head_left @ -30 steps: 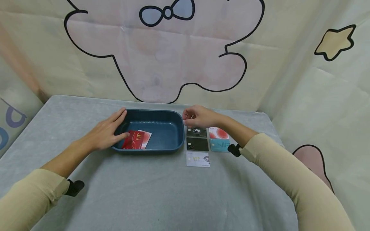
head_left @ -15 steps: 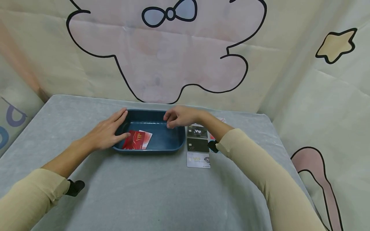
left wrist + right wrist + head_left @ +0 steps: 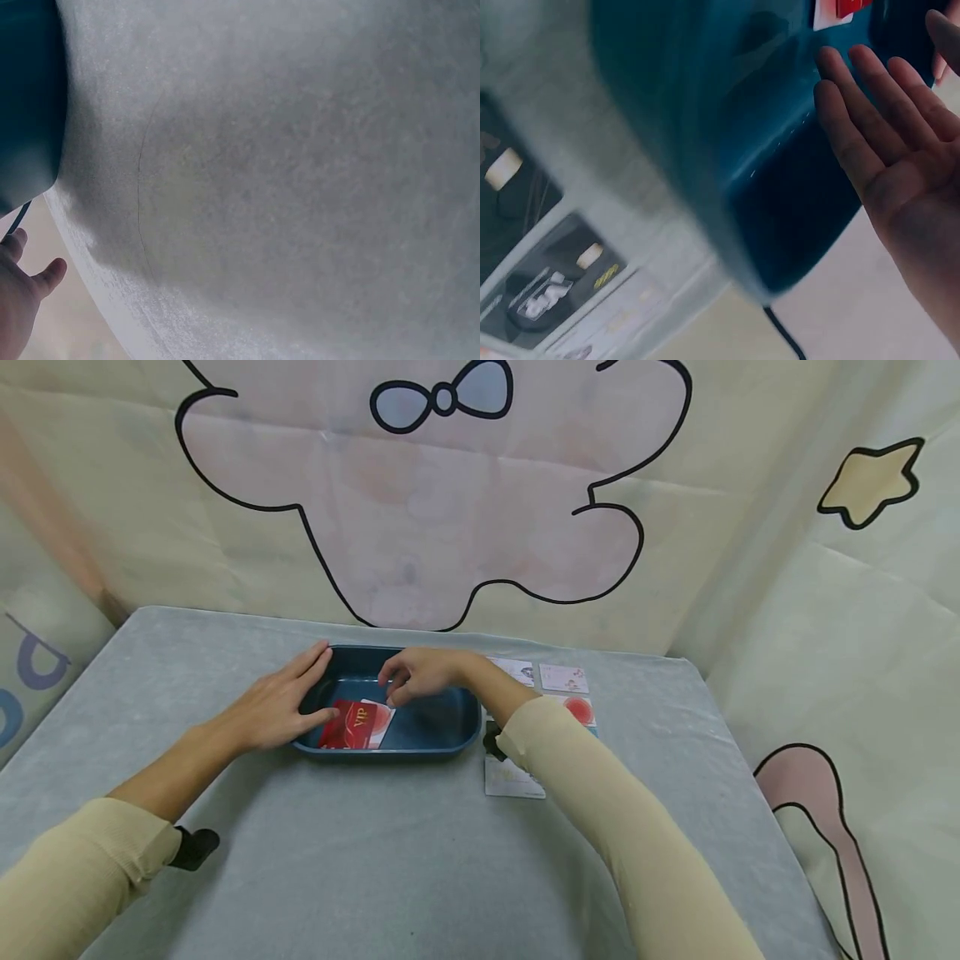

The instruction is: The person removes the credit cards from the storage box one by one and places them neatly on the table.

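Observation:
A dark blue tray (image 3: 420,750) stands on the cloth. In it, at the left end, lie a red VIP card (image 3: 356,724) and a white card with a red print (image 3: 384,725), partly beneath the red one. My left hand (image 3: 270,706) rests on the tray's left rim, fingers straight toward the back corner and thumb over the inside. My right hand (image 3: 423,675) hovers over the tray, a little right of the cards. In the right wrist view its fingers (image 3: 881,105) are loosely extended and hold nothing.
On the grey cloth (image 3: 420,860) right of the tray, several cards lie in two columns, among them a white card (image 3: 512,781), a pale card (image 3: 564,678) and a black Vip card (image 3: 551,285). The right forearm covers part of them. A printed curtain (image 3: 487,527) hangs behind.
My right hand has moved left, from the tray's right rim to above its middle near the two cards. The left hand has stayed on the rim.

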A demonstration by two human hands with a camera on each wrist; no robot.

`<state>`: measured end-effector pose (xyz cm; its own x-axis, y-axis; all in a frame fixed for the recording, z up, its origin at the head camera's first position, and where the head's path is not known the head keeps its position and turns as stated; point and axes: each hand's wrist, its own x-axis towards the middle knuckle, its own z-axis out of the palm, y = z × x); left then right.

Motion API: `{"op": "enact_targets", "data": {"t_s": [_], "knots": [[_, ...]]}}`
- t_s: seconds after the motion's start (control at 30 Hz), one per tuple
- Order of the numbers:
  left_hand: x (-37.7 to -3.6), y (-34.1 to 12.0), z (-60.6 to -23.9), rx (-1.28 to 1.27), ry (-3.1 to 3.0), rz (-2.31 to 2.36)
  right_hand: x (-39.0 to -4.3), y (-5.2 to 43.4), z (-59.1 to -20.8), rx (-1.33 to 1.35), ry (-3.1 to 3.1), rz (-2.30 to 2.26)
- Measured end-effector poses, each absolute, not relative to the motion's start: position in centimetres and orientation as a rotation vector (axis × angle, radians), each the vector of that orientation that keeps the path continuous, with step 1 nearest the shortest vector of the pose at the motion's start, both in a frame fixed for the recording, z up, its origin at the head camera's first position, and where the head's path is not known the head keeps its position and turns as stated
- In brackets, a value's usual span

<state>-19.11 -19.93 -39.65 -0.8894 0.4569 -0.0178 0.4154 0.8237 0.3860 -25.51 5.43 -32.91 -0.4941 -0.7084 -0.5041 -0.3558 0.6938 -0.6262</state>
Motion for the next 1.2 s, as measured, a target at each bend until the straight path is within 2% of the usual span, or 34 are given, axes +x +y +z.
{"op": "enact_targets", "data": {"t_s": [0.37,1.2], "knots": [[-19.2,-20.1,-39.9,0.729,2.895,0.577,-25.4,2.2,-34.1,-0.82,2.103,-0.524],[-19.2,-20.0,-39.8,0.774,2.899,0.595,-25.0,0.8,-35.1,-0.798,2.113,-0.529]]}}
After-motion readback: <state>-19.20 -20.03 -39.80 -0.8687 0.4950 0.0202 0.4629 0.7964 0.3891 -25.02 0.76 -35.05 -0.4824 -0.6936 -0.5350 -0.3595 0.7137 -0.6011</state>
